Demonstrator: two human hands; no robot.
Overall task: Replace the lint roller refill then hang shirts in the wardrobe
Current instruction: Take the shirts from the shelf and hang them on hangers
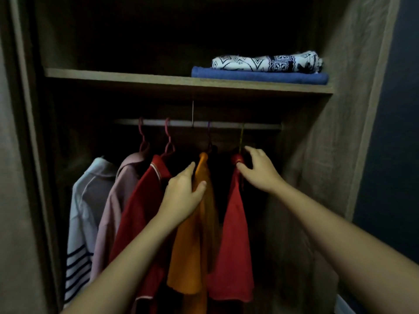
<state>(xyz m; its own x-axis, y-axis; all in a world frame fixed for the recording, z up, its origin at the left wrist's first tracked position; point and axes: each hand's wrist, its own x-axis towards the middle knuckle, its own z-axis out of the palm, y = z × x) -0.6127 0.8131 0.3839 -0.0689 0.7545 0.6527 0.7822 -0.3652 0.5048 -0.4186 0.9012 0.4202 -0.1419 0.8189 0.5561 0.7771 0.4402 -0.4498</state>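
At the rail's right end, the right hand (258,171) had its grip closed on the collar of the bright red shirt (234,241), thumb pressed on the bunched fabric just under a yellow-green hanger (241,138). Left hand (183,193) gripped the shoulder edge of the orange shirt (192,250), thumb on the front, fingers curled behind the cloth. Orange shirt hung on a purple hanger (209,137), plain, short-sleeved, seen edge-on. Bright red shirt hung just beside it on the right, also plain and short-sleeved, hem slightly lower than the orange sleeve. Left of the orange one: a dark red shirt (140,214) with thin white piping on collar and hem, then a pale pink shirt (111,209), both on pink hangers, then a white shirt (84,214) with dark stripes low on the sleeve. All five hung from the metal rail (181,123) inside the wooden wardrobe (335,137). Shelf (136,79) above the rail carried a folded blue cloth (260,78) with a black-and-white patterned cloth (267,62) stacked on top, at the right side. Interior was dim; lint roller not visible.
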